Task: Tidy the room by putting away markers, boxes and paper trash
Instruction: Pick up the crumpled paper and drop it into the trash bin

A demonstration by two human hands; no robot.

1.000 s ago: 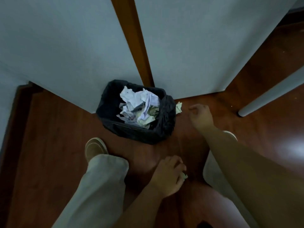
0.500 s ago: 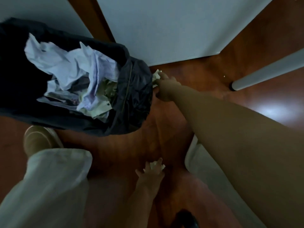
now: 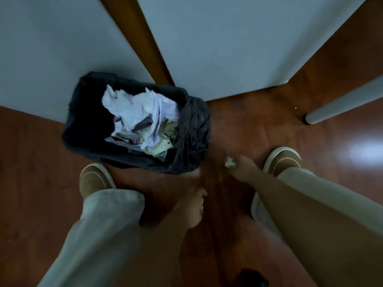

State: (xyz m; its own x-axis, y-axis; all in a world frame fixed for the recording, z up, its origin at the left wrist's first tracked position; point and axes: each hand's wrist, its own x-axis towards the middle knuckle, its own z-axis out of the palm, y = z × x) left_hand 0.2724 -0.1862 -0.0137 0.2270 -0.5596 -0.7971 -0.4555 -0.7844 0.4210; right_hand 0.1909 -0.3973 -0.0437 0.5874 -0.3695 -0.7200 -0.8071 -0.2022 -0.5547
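A bin lined with a black bag [image 3: 194, 129] stands on the wooden floor against the white panels, heaped with crumpled paper [image 3: 141, 112]. My right hand [image 3: 243, 169] hovers low to the right of the bin, pinching a small white paper wad [image 3: 230, 162] at its fingertips, apart from the bag. My left hand [image 3: 191, 208] is curled into a fist below the bin's near right corner. The small scrap it held a moment ago stays hidden inside the fingers.
My tan shoes [image 3: 94, 179] [image 3: 285, 160] stand either side of the hands, the left one touching the bin's front. A white table leg [image 3: 339, 104] meets the floor at the right. A wooden strip [image 3: 143, 42] runs between the white panels behind the bin.
My right hand picked the paper wad up from beside the bin's far right corner and drew back toward me. My left fist stayed low. The view pulled back and up.
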